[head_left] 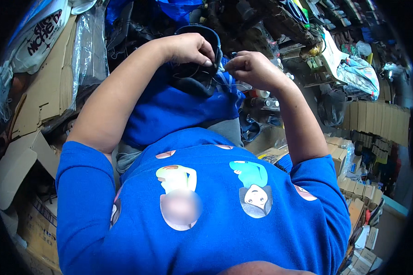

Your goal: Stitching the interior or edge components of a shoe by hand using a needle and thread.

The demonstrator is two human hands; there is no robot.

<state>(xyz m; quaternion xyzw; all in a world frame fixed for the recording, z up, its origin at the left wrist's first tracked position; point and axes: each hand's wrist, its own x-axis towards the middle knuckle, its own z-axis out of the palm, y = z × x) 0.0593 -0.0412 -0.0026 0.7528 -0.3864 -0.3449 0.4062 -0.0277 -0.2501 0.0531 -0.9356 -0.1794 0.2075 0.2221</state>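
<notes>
A black item that looks like a shoe [192, 86], with a raised padded rim, lies on the blue cloth [170, 107] over my lap. My left hand [193, 48] is closed at its upper edge, fingers curled and thumb pointing down along the opening. Just right of the shoe, my right hand [251, 68] is closed in a pinch beside the rim. What sits between those fingertips is too small to make out. A thin pale thread [231, 84] runs loosely from the shoe toward the right, below my right hand.
Flattened cardboard [50, 78] and a clear plastic sheet [91, 50] stand on the left. Bottles [267, 103] are beyond my right forearm. Stacked cardboard pieces [376, 120] and a plastic-wrapped bundle [359, 75] crowd the right. Blue plastic [179, 8] lies at the far side.
</notes>
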